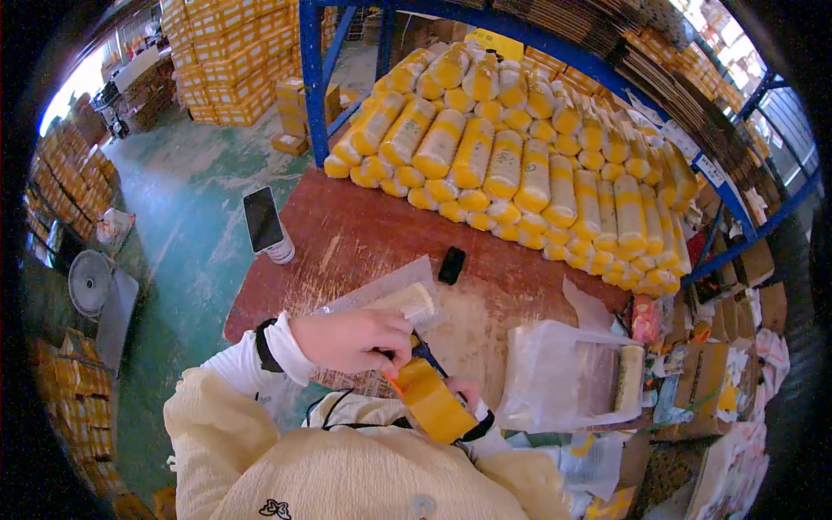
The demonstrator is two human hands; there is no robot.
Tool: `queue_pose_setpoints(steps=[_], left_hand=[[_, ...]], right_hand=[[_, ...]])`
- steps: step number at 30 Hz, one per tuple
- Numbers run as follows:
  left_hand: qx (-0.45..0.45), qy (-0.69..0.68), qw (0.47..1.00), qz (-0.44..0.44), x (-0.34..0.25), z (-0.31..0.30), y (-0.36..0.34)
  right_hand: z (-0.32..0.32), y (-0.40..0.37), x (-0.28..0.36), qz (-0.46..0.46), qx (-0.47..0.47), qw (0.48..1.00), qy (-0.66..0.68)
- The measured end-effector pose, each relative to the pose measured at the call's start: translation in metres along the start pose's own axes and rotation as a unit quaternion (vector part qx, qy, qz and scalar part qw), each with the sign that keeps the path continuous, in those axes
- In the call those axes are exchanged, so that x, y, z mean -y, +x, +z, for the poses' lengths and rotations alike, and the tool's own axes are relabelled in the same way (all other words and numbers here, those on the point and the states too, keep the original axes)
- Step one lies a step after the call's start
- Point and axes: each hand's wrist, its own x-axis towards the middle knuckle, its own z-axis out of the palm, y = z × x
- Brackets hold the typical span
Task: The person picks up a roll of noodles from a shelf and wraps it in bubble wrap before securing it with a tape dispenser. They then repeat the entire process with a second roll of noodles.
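Close to my body is a wide roll of yellow packing tape (431, 400), with a dark piece like a dispenser (423, 351) beside it. My left hand (354, 340) is closed, its fingertips pinching the tape at the roll's left edge, where a bit of orange shows. Against the roll's right side, my right hand (466, 390) grips it, partly hidden by the roll. Just beyond my left hand, a pale cylindrical bundle (414, 302) lies in clear plastic wrap on the red-brown worn table (325, 225). A small black object (451, 265) lies farther back.
Yellow-ended wrapped cylinders (475, 154) are piled high along the table's back, under a blue metal rack (314, 87). Clear plastic bags (546, 373) lie at right, near another pale bundle (629, 379). A phone (263, 221) stands at the left edge. Stacked cartons (230, 61) stand beyond.
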Motion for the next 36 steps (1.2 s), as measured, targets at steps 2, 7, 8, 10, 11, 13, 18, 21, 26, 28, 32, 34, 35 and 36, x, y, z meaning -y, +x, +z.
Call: queue_pose_setpoints(steps=[2, 7, 8, 10, 11, 13, 18, 21, 26, 28, 32, 34, 35, 36], left_hand=[[-0.008, -0.026, 1.0, -0.015, -0.002, -0.003, -0.003], [-0.071, -0.057, 0.994, -0.061, -0.022, -0.007, -0.008], [-0.09, -0.027, 0.995, -0.046, -0.023, -0.005, -0.006], [-0.13, 0.033, 0.991, -0.017, -0.027, 0.0, -0.002], [-0.139, 0.081, 0.987, -0.008, -0.029, 0.002, 0.0], [-0.155, 0.176, 0.972, 0.008, -0.031, 0.006, 0.005], [-0.123, 0.286, 0.95, -0.005, -0.033, 0.012, 0.009], [-0.105, 0.314, 0.944, -0.008, -0.036, 0.012, 0.01], [-0.095, 0.323, 0.941, 0.026, -0.038, 0.009, 0.011], [-0.09, 0.328, 0.94, 0.028, -0.041, 0.008, 0.012], [-0.074, 0.328, 0.941, 0.033, -0.042, 0.008, 0.014], [-0.057, 0.334, 0.941, 0.026, -0.043, 0.007, 0.014], [-0.045, 0.339, 0.94, 0.022, -0.043, 0.006, 0.014], [-0.034, 0.343, 0.939, 0.018, -0.042, 0.006, 0.014]], right_hand=[[-0.016, -0.013, -0.045, 0.222, 0.003, 0.956, 0.19], [0.001, 0.015, 0.036, 0.339, 0.039, 0.742, 0.577], [-0.009, 0.01, 0.023, 0.333, 0.031, 0.779, 0.53], [-0.013, 0.009, 0.011, 0.323, 0.03, 0.808, 0.492], [-0.01, 0.009, 0.005, 0.319, 0.037, 0.803, 0.502], [-0.009, 0.009, -0.001, 0.314, 0.044, 0.81, 0.494], [-0.025, -0.003, -0.014, -0.006, 0.069, 0.998, -0.002], [-0.006, 0.001, 0.023, 0.103, -0.001, 0.99, 0.093], [-0.013, -0.01, -0.017, -0.006, -0.028, 0.999, 0.026], [-0.019, -0.011, -0.029, -0.05, -0.01, 0.999, -0.007], [-0.02, -0.01, -0.019, -0.005, 0.014, 1.0, -0.026], [-0.018, -0.008, -0.013, 0.008, 0.009, 1.0, -0.028], [-0.021, -0.007, -0.012, 0.017, 0.034, 0.999, -0.022], [-0.021, -0.002, -0.006, 0.026, 0.059, 0.998, -0.016]])
